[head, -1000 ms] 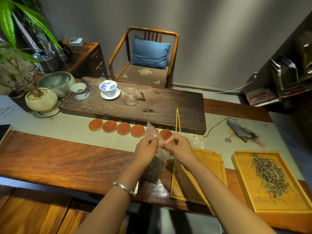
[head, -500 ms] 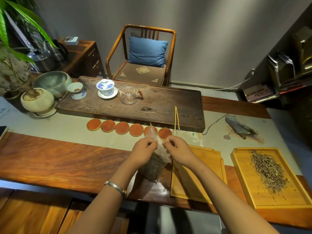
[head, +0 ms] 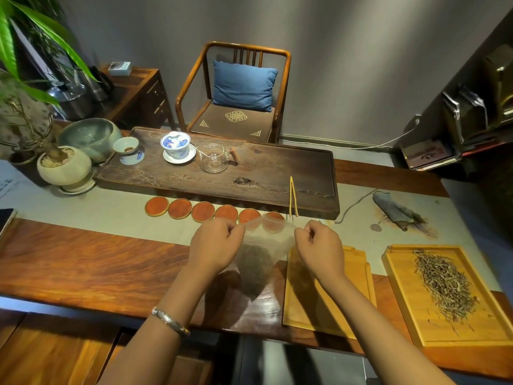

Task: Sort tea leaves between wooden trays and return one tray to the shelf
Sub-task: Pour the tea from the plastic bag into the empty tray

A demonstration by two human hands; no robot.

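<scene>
A long wooden table was covered partly by a pale runner. On it were set a dark tea board, six round coasters, two wooden trays and a potted plant.

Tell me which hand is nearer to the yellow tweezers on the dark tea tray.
Right. The right hand sits just below the tweezers' tips, pinching the clear bag's right corner. The left hand pinches the opposite corner, farther off to the tweezers' left.

Six round coasters line up before a dark tea board; a cushioned chair stands behind.
</scene>
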